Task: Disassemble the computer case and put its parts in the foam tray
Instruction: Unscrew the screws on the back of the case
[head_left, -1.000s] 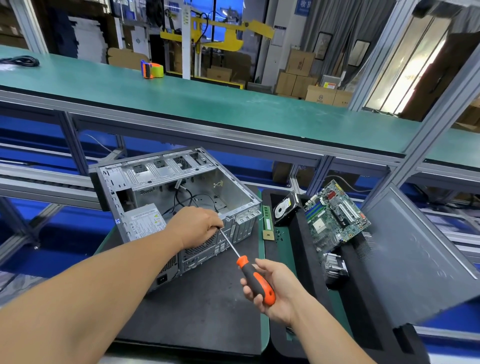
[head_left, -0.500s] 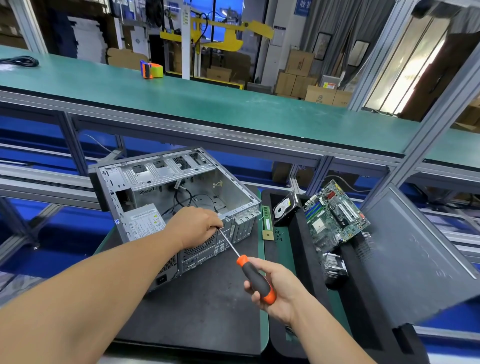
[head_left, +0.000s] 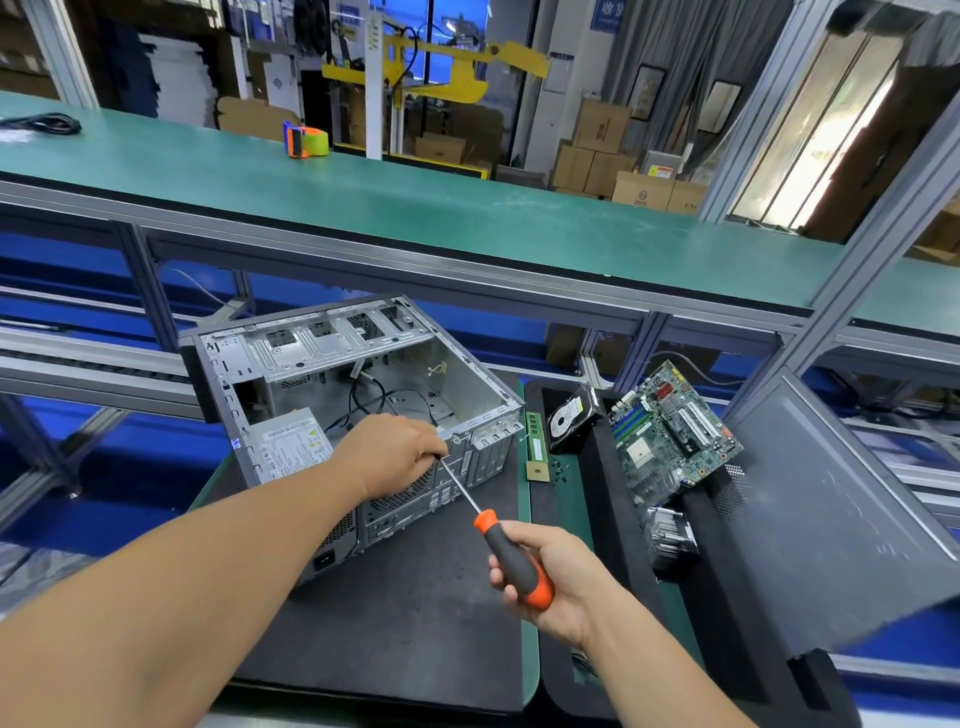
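Observation:
An open grey computer case (head_left: 322, 374) lies on a dark mat, its power supply (head_left: 291, 441) still inside at the near left. My left hand (head_left: 389, 452) rests curled on the case's rear edge, fingers round the tip of the screwdriver shaft. My right hand (head_left: 550, 582) grips the orange and black screwdriver (head_left: 511, 558), whose shaft points up-left at the rear panel. The black foam tray (head_left: 613, 519) on the right holds a hard drive (head_left: 569, 418), a motherboard (head_left: 670, 431) and a heatsink (head_left: 670, 535).
A RAM stick (head_left: 535, 436) and small screws (head_left: 560, 465) lie on the green strip between mat and tray. The grey side panel (head_left: 831, 499) leans at the right. A green shelf (head_left: 415, 192) with a tape dispenser (head_left: 305, 139) runs overhead.
My right hand has rolled the screwdriver handle slightly in its grip. My left hand and the case have stayed in place.

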